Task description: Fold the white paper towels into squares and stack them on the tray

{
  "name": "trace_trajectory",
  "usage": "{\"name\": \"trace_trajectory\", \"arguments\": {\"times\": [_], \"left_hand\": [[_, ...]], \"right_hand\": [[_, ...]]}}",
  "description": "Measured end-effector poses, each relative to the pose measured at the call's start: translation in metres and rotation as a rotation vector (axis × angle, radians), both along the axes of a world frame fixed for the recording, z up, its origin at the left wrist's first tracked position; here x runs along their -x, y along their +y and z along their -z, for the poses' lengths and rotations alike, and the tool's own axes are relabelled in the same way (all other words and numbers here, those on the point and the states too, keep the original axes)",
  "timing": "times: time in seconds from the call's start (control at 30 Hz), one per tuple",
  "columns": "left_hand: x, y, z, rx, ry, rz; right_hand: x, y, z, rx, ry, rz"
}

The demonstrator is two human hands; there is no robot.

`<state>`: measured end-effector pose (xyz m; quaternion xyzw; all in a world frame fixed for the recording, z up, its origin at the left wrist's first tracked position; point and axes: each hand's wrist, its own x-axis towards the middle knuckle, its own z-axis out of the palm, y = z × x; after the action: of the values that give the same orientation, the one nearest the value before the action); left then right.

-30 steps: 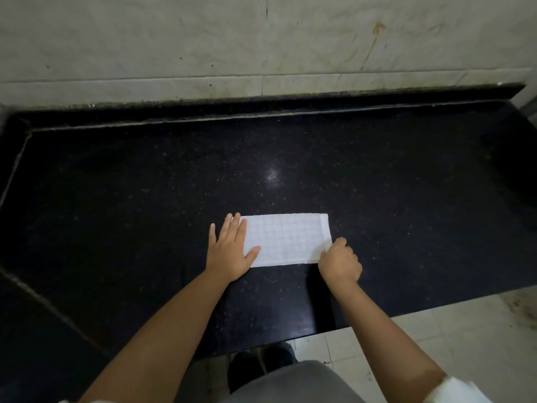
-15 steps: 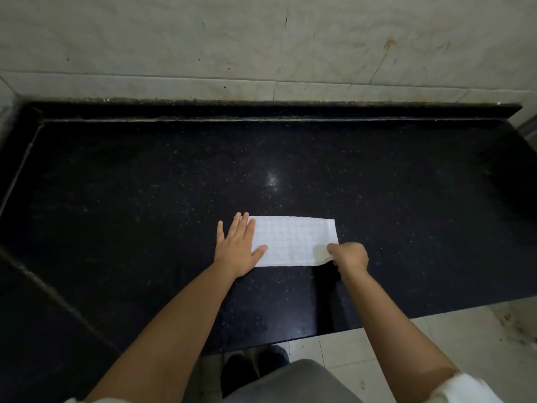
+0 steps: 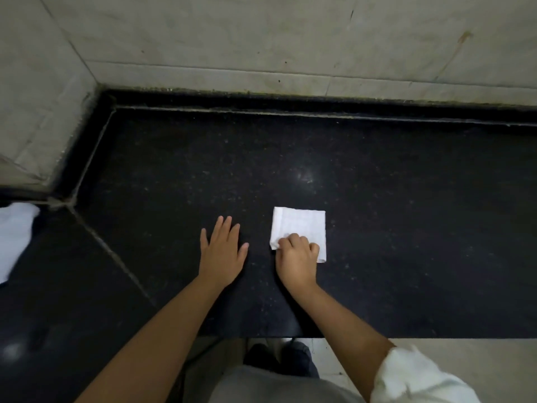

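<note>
Head view, the only one: a folded white paper towel (image 3: 302,226) lies on the black stone counter (image 3: 377,228), just right of centre, now roughly square. The right hand (image 3: 296,257) sits on its near edge, at about 6 o'clock of the square, fingers curled, knuckles up, seemingly pinching or pressing the near left corner; whether the thumb is under the paper cannot be told. The left hand (image 3: 222,254) lies flat on the bare counter at 9 o'clock of the towel, fingers straight and slightly spread, holding nothing and clear of the paper.

At the frame's 9 o'clock edge a blurred white mass (image 3: 16,239) rests on the counter's side wing; it could be more towels, but that cannot be told. No tray is in view.

Judgement: the fold looks done or nearly done, and the lift to the tray comes next. Risks from here:
- With a grip at one corner only, the layers may fan open on lifting, since soft paper holds a crease poorly.
- The near left corner already looks puckered under the fingers; dragging it across the stone could crumple or tear it.
- With the left hand off the paper, nothing steadies the far edge if the right hand pulls.
</note>
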<state>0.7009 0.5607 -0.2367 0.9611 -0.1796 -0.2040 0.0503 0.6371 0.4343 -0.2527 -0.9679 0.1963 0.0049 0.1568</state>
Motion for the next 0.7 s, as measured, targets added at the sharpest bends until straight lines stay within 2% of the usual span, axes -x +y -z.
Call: {"name": "trace_trajectory", "arguments": {"times": [0.1, 0.17, 0.3, 0.4, 0.5, 0.6, 0.7], "left_hand": [[0.005, 0.008, 0.003, 0.015, 0.017, 0.010], [0.008, 0.006, 0.005, 0.052, 0.010, 0.027], [0.011, 0.000, 0.004, 0.122, -0.006, 0.064], [0.012, -0.003, 0.006, 0.141, -0.013, 0.075], [0.015, -0.001, 0.012, 0.134, -0.011, 0.081], [0.019, 0.003, 0.016, 0.140, -0.028, 0.099], [0.021, 0.001, 0.019, 0.167, -0.057, 0.140]], "right_hand": [[0.001, -0.010, 0.002, 0.110, -0.002, -0.019], [0.000, -0.019, 0.000, 0.168, -0.122, -0.027], [0.001, -0.037, -0.014, 0.123, -0.295, -0.031], [0.006, -0.039, -0.011, 0.204, -0.357, -0.072], [0.017, -0.029, 0.009, 0.316, -0.231, -0.181], [0.020, -0.021, 0.013, 0.290, -0.063, -0.237], [0.022, -0.026, 0.007, 0.296, -0.029, -0.265]]}}
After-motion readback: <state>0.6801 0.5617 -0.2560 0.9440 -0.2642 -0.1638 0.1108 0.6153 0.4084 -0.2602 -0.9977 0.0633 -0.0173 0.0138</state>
